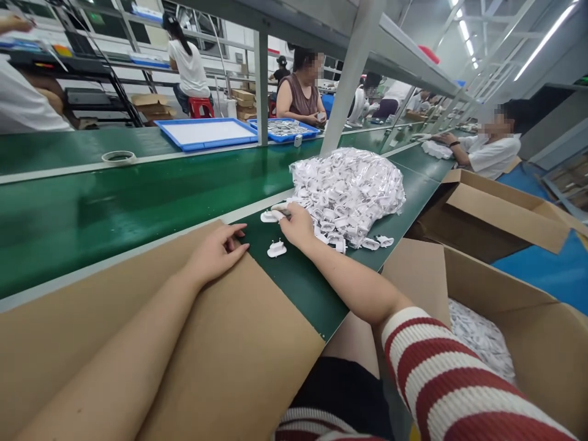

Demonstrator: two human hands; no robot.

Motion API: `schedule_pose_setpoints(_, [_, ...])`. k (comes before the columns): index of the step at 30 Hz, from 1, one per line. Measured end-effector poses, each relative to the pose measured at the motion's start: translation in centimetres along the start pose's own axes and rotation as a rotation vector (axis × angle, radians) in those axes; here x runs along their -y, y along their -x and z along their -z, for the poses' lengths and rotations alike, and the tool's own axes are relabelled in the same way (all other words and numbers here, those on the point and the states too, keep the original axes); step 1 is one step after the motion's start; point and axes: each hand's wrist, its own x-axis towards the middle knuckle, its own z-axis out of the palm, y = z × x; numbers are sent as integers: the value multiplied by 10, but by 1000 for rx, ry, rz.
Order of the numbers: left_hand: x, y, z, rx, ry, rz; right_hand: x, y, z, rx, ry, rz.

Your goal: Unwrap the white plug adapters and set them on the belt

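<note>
My right hand (297, 225), with white coverings on its fingertips, reaches to the left of a heap and pinches a small white plastic part (267, 217) at its fingertips. Just below it, a second white part (276, 248) lies on the green table, its thin prongs pointing up. My left hand (217, 252) rests at the edge of a cardboard sheet (239, 349), fingers loosely bent and apart, holding nothing. Beside my right hand, a clear plastic bag (353, 184) full of similar white parts spills several onto the table.
Beyond the table runs a green conveyor belt (193, 190). Across it are a blue-rimmed tray (206, 133), another blue tray (287, 130) with parts, and a tape roll (118, 157). An open cardboard box (519, 324) stands at my right. A metal post (349, 79) rises behind the bag. Other people sit along the line.
</note>
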Motion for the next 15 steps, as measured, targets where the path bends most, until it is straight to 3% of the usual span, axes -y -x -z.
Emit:
schedule_pose_setpoints(11, [-1, 1, 0, -3, 17, 0, 0, 0, 3, -53, 23, 42])
schedule_pose_setpoints(15, [0, 1, -1, -11, 27, -9, 4, -1, 6, 4, 20, -21])
